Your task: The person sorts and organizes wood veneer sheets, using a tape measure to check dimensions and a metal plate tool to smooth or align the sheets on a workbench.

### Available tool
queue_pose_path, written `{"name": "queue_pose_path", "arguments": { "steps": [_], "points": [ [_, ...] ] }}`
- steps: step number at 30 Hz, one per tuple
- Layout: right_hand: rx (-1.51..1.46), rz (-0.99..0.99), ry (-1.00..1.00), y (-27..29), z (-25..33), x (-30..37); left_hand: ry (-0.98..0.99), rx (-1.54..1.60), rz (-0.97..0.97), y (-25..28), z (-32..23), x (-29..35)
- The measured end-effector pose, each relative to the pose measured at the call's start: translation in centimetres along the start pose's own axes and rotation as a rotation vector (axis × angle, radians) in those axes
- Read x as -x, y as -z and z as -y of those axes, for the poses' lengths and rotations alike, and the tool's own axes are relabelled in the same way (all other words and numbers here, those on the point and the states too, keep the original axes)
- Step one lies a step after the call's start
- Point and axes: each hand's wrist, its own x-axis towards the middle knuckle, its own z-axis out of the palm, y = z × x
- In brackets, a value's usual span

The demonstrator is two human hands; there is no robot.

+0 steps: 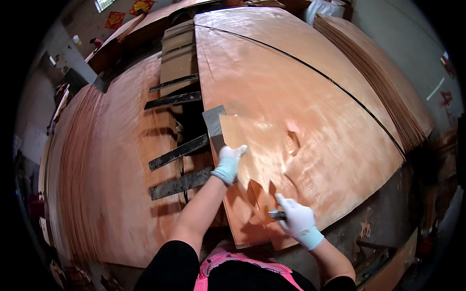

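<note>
Right hand (297,219), white glove, lower centre of frame: grip closed around a small dark metal cutting tool (277,215), tip pointing left at the jagged lower edge of a pale, thin, irregular veneer patch piece (252,145).

Left hand (229,162), white glove with pale blue cuff, centre frame: fingers flat, pressing down the patch's left edge; grip not closed on anything, palm down.

Patch lies on top of a large reddish-brown veneer sheet (340,140) filling the centre and right of frame. Small torn hole (292,143) in the sheet just right of the patch.

A grey flat strip (213,121) shows at the sheet's left edge, just above the left hand.

Left of that: dark wooden slats (177,153) across a gap, then another reddish veneer stack (111,169) at left of frame. More stacked veneer sheets (388,87) at upper right.
</note>
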Motion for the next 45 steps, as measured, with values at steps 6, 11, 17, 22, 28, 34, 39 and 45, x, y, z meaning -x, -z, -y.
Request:
{"name": "queue_pose_path", "arguments": {
  "steps": [6,11,17,22,28,34,39,45],
  "points": [
    [-0.053,-0.128,-0.196,0.3,-8.7,7.7,-0.183,-0.318,-0.015,20.8,-3.5,1.9],
    [-0.161,0.007,-0.272,-3.3,-10.8,11.6,-0.15,-0.929,-0.396,30.4,-7.6,6.1],
    [-0.215,0.067,-0.235,-5.1,-7.9,10.6,-0.081,-1.307,-0.632,32.8,-5.0,5.4],
    [-0.146,0.086,-0.218,-4.4,-6.4,10.7,-0.285,-1.645,-0.832,29.3,-1.9,4.4],
    [-0.209,0.127,-0.235,-6.5,-5.5,11.5,-0.282,-0.918,-0.314,18.9,0.8,5.6],
    [-0.245,0.184,-0.207,-7.9,-3.3,11.7,-0.024,-1.018,-0.317,14.9,7.1,5.3],
    [-0.31,0.159,-0.27,-8.3,-4.5,12.5,-0.068,-1.573,-0.484,19.4,3.0,7.5],
    [-0.445,0.132,-0.35,-10.1,-4.5,12.6,-0.131,-0.189,0.02,14.7,3.5,7.2]
  ]
}}
